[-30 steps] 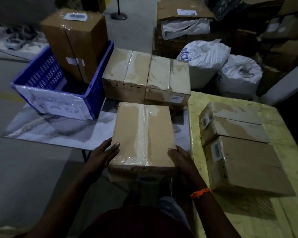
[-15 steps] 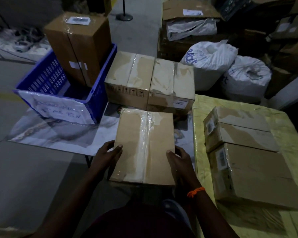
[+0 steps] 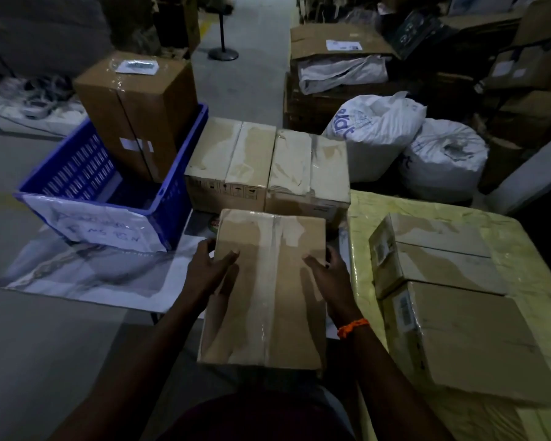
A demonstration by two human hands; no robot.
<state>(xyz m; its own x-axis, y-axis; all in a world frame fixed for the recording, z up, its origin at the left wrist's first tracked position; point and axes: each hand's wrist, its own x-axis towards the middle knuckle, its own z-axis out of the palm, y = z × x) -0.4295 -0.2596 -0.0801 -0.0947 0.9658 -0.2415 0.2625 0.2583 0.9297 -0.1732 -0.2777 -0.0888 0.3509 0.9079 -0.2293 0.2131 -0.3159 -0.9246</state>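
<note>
Yellow-covered worktop (image 3: 522, 237): right side. Blue crate (image 3: 178, 186): left, with a tall carton (image 3: 134, 116) standing inside. Taped carton (image 3: 268, 291): centre, lying flat between crate and yellow worktop, near end overhanging toward the person. Left hand (image 3: 209, 268), right hand (image 3: 326, 272): each grips one long side, thumb on top. Orange wristband (image 3: 353, 327): right wrist.

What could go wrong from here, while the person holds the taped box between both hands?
1. The taped box reaches past the edge of the table toward the person, and the left hand and right hand grip only its far half. The near end might tip down and slip out.
2. A small round item lies partly hidden at the box's far left corner. Pushing the box forward could knock or crush it.
</note>
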